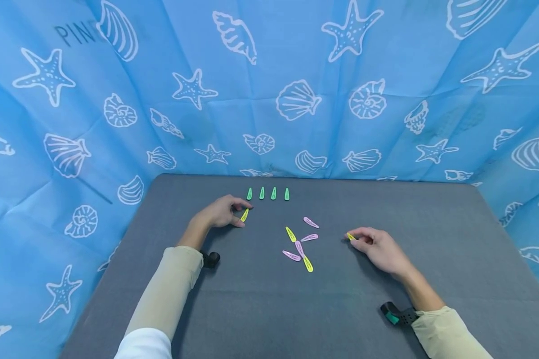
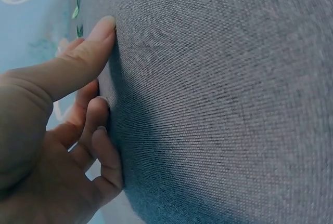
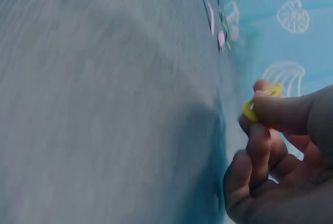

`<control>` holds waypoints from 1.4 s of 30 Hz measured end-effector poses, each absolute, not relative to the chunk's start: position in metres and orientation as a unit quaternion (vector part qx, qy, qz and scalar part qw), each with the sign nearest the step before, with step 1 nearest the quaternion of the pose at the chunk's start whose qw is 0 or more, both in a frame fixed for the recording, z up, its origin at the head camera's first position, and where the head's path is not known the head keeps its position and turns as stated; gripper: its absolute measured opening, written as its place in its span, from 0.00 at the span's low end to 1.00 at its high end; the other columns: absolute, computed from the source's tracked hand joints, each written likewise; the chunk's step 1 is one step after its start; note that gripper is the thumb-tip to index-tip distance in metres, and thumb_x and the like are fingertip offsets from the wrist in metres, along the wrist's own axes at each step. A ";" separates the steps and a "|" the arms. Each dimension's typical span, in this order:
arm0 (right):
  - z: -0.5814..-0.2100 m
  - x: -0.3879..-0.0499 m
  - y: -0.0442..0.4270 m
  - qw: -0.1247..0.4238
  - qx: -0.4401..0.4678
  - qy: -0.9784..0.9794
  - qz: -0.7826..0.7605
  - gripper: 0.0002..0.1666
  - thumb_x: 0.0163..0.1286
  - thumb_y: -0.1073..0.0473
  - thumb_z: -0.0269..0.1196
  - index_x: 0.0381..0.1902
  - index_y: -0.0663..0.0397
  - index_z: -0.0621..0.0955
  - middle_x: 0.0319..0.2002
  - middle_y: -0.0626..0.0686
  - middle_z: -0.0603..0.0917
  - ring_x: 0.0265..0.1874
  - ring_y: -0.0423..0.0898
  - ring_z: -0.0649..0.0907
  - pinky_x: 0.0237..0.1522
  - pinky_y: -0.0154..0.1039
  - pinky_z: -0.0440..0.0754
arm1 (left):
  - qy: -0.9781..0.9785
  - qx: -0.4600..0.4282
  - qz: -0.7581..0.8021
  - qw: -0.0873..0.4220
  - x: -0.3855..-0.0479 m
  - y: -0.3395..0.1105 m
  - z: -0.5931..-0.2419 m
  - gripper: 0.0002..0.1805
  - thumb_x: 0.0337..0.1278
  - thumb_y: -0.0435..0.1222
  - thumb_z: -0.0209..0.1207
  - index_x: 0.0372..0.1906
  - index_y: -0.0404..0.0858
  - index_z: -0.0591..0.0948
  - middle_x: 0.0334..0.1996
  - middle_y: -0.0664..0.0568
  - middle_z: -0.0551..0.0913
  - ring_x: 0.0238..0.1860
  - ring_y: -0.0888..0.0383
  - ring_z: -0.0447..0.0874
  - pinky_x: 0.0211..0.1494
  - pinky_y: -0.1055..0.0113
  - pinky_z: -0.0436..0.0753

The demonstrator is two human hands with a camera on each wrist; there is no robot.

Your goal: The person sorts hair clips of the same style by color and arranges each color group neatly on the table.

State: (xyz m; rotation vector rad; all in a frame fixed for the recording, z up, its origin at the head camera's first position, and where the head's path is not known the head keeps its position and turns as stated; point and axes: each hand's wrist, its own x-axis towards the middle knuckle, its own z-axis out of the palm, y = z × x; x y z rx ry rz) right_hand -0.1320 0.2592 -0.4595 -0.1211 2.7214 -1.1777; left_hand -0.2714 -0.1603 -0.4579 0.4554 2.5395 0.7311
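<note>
As hands [image 1: 382, 247] pinch tapered clips [image 1: 244, 215], woven cloth [image 2: 218, 99]

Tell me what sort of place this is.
Probably a makeshift tabletop recording booth, though the wider room is hidden: a blue curtain printed with shells and starfish hangs behind and along the sides of a grey-covered table, and a black device sits at each wrist.

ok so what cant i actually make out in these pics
Left wrist view: the left thumb nearly hides the left-hand yellow clip.
Left wrist view: the top edge cuts off the row of green clips.
Right wrist view: the right thumb partly covers the right-hand yellow clip.
Right wrist view: the pink clips are blurred.
Head view: the bottom edge cuts off the right sleeve.
</note>
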 end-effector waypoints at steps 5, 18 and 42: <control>-0.455 -0.142 0.236 0.063 -0.055 0.912 -0.401 0.13 0.77 0.53 0.61 0.49 0.53 0.86 0.37 0.51 0.85 0.31 0.41 0.74 0.33 0.34 0.70 | 0.919 0.143 0.283 0.234 -0.271 -0.161 -0.459 0.32 0.53 0.38 0.75 0.65 0.53 0.80 0.55 0.47 0.78 0.57 0.49 0.76 0.60 0.51 0.75; -0.452 -0.188 0.158 0.027 -0.130 0.895 -0.426 0.14 0.69 0.60 0.68 0.52 0.56 0.85 0.32 0.51 0.87 0.27 0.40 0.79 0.29 0.35 0.74 | 0.914 0.120 0.313 0.228 -0.272 -0.162 -0.459 0.29 0.49 0.38 0.78 0.59 0.49 0.82 0.52 0.48 0.79 0.53 0.49 0.76 0.58 0.53 0.75; -0.470 -0.247 0.047 0.051 -0.106 0.935 -0.334 0.11 0.68 0.58 0.69 0.47 0.53 0.86 0.33 0.50 0.85 0.32 0.44 0.81 0.37 0.41 0.77 | 0.920 0.113 0.314 0.206 -0.273 -0.160 -0.462 0.28 0.45 0.40 0.79 0.55 0.50 0.83 0.50 0.50 0.81 0.51 0.51 0.77 0.58 0.54 0.76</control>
